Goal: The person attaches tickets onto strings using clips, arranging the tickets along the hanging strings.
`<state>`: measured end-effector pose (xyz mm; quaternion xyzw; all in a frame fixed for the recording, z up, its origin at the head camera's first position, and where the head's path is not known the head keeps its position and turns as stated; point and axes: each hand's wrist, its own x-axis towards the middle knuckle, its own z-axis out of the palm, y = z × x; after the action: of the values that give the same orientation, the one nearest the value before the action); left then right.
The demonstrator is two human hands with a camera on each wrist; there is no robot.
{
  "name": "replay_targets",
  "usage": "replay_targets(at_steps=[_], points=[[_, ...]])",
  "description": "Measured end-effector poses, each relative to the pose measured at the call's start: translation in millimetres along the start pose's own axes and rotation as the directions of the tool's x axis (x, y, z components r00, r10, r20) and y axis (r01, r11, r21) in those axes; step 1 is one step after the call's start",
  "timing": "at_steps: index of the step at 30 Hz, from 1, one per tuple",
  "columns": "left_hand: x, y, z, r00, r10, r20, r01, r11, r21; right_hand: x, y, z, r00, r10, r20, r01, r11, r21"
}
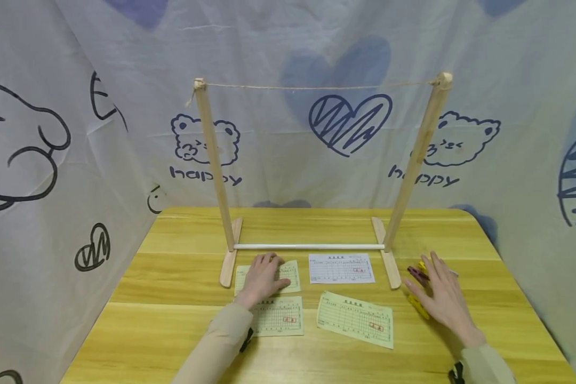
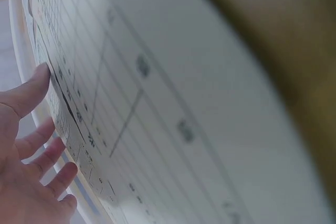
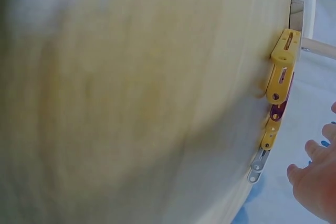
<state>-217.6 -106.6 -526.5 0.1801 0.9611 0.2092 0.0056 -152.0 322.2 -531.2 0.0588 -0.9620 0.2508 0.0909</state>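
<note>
My left hand [image 1: 261,280] rests on the upper-left pale green printed slip [image 1: 290,272], its fingers spread and slightly bent. In the left wrist view the thumb and fingertips [image 2: 65,174] are right at the paper. Another green slip [image 1: 283,317] lies partly under that wrist. My right hand [image 1: 441,296] hovers over a cluster of plastic clothespins, with its fingers extended and holding nothing. Among them are a yellow clothespin [image 3: 281,72], a dark red clothespin [image 1: 417,275] and a grey clothespin [image 3: 257,166]; the hand partly covers them in the head view.
A wooden frame with two posts [image 1: 415,165] stands at the back, a string [image 1: 317,87] tied between their tops and a white rod [image 1: 309,246] low between the feet. A white slip [image 1: 341,268] and a tilted green slip [image 1: 355,320] lie between the hands. Printed cloth hangs behind.
</note>
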Motion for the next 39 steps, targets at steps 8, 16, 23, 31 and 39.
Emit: replay_targets(at_steps=[8,16,23,31,39], points=[[0.2,-2.0,-1.7,1.0,-0.002,0.007,0.002,1.0,-0.013,2.0,0.3,2.8,1.0,0.006,0.016,-0.005,1.0,-0.01],[1.4,1.5,-3.0,0.999,-0.039,0.036,0.04,0.999,-0.017,1.6,-2.4,4.3,1.0,0.011,0.016,-0.011,1.0,-0.013],[3.4,0.9,-2.4,0.999,-0.041,0.019,0.042,0.999,-0.023,2.7,-3.9,3.9,0.999,0.021,0.024,-0.021,1.0,-0.014],[7.3,2.5,-1.8,0.999,-0.051,-0.016,0.049,0.994,-0.094,0.9,-0.8,2.9,1.0,0.018,0.015,-0.018,1.0,0.011],[7.8,1.0,-0.9,0.994,0.03,-0.108,-0.043,0.992,-0.119,-0.7,1.3,0.9,1.0,-0.011,-0.016,0.011,1.0,0.026]])
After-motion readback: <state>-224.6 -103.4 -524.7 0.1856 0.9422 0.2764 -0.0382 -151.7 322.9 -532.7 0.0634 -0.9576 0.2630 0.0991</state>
